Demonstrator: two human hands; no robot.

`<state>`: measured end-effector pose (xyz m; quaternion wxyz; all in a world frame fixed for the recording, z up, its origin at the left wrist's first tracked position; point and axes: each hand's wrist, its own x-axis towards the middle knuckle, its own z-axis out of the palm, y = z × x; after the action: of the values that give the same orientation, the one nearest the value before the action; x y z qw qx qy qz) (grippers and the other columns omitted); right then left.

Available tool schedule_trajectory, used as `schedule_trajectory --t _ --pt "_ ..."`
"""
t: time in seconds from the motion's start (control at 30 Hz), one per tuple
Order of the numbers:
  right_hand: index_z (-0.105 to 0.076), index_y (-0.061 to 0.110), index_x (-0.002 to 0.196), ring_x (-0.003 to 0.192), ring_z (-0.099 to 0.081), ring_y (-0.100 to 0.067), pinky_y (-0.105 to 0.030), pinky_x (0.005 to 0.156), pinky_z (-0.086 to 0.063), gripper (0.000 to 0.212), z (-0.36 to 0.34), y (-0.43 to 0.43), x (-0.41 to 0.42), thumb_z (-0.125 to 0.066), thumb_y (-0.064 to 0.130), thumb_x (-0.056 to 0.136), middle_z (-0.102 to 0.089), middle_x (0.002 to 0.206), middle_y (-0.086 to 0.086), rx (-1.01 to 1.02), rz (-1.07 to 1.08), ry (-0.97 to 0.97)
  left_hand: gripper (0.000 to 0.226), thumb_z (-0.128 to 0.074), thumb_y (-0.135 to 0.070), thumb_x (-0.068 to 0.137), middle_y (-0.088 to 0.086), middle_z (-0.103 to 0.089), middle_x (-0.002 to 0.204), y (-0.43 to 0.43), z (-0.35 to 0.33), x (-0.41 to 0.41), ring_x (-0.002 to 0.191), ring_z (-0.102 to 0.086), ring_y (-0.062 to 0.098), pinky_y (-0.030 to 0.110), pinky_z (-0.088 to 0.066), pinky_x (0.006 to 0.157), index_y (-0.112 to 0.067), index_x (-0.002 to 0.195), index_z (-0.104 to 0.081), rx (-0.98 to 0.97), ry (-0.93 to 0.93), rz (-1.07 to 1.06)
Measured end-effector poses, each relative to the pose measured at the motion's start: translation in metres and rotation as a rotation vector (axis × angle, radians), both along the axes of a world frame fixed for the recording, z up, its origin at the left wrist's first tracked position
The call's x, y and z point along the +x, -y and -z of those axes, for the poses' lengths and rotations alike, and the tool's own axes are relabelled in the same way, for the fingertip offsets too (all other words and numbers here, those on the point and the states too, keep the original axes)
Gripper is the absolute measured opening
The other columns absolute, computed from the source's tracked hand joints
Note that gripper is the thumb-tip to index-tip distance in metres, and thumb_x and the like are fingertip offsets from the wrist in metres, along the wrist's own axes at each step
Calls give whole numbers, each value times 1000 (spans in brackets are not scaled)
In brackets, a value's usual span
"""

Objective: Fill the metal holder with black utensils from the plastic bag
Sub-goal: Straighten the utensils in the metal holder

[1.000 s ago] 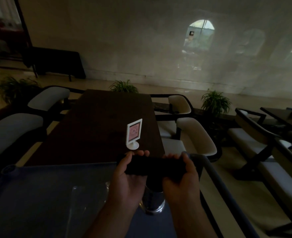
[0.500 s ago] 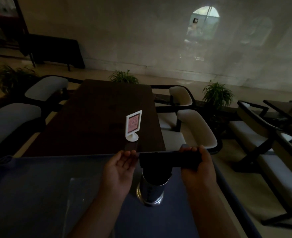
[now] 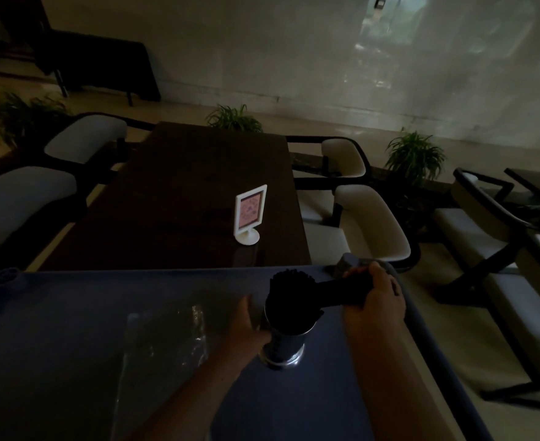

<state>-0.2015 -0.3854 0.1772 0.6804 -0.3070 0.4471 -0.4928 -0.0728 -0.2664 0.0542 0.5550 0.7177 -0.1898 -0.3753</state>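
A: Where do we find the shiny cylindrical metal holder [image 3: 284, 343]?

B: It stands upright on the flat blue cart top [image 3: 71, 313], toward that surface's right side. Its polished wall and flared base catch the light. A dense bunch of thin black utensils [image 3: 289, 292] already stands in it, tips rising well above the rim.

A: How do we read the right hand [image 3: 375, 296]?

B: It is to the right of the holder, fingers wrapped tight around a second bundle of black utensils [image 3: 342, 289]. That bundle lies nearly horizontal, its free end meeting the bunch in the holder.

A: And the left hand [image 3: 249, 326]?

B: It rests against the holder's left side, forearm coming up from the lower edge. It is curved toward the metal wall, but in the dim light we cannot tell whether it is gripping.

A: The bag?

B: A crinkled clear plastic bag [image 3: 167, 342] lies flat on the cart top to the left of the holder. We cannot make out its contents.

A: Beyond the holder?

B: A dark wooden table [image 3: 173, 198] carrying a white framed card stand [image 3: 249, 214].
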Motion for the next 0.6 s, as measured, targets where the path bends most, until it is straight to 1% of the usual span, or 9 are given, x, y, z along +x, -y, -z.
schedule_trajectory --t 0.07,0.1,0.17,0.23,0.33,0.37,0.47,0.53,0.6 --pt "-68 21 70 71 -67 -17 -35 74 -55 21 1 2 -3 -63 19 90 -70 71 -4 -22 10 -32 104 -76 5 74 -5 -34 141 0 7 -3 131 -35 10 26 -37 99 -19 153 -14 9 67 157" --pt "-69 25 69 72 -68 -17 -34 74 -56 21 0 1 -4 -65 20 89 -71 74 -3 -40 10 -35 105 -77 5 72 -5 -35 143 0 11 -4 132 -35 9 23 -37 100 -21 152 -14 -11 70 209" --pt "-72 31 67 73 -69 -15 -35 74 -56 22 0 -2 -2 -67 24 87 -72 74 0 -104 -2 -71 94 -82 1 65 -5 -46 139 1 18 -7 127 -47 10 12 -42 94 -31 138 -31 -74 35 236" --pt "-71 34 68 74 -69 -15 -36 75 -56 22 1 -4 1 -66 25 88 -72 73 2 -183 -5 -137 84 -85 -2 62 -14 -52 126 4 22 -9 115 -53 -2 1 -44 80 -36 122 -39 -122 26 224" --pt "-70 29 81 75 -70 -15 -35 75 -57 12 4 -5 8 -64 23 90 -73 78 1 -271 -16 -186 90 -85 5 66 -19 -50 126 7 26 -10 106 -55 -19 0 -45 79 -36 128 -34 -177 27 214" --pt "-69 24 87 76 -70 -16 -33 73 -58 4 4 -5 11 -65 23 90 -73 81 -1 -293 -27 -201 88 -85 5 66 -17 -52 125 9 28 -9 104 -56 -21 1 -46 79 -36 127 -36 -189 35 212" --pt "-65 16 91 77 -71 -17 -28 69 -58 6 8 -9 19 -67 20 87 -72 84 -6 -379 -51 -245 82 -85 -1 62 -15 -53 125 11 29 -8 105 -55 -21 2 -45 82 -36 122 -41 -203 61 200" --pt "-64 21 86 81 -71 -17 -25 68 -58 2 11 -13 25 -66 19 87 -71 87 -7 -431 -77 -268 81 -84 -6 59 -13 -54 126 12 28 -8 105 -55 -21 3 -44 83 -33 123 -42 -209 65 204" --pt "-64 29 85 83 -72 -11 -25 68 -59 6 18 -16 30 -66 23 87 -72 89 -1 -479 -116 -318 81 -84 -8 59 -11 -56 123 12 27 -7 102 -56 -20 2 -44 80 -30 125 -43 -213 70 213"
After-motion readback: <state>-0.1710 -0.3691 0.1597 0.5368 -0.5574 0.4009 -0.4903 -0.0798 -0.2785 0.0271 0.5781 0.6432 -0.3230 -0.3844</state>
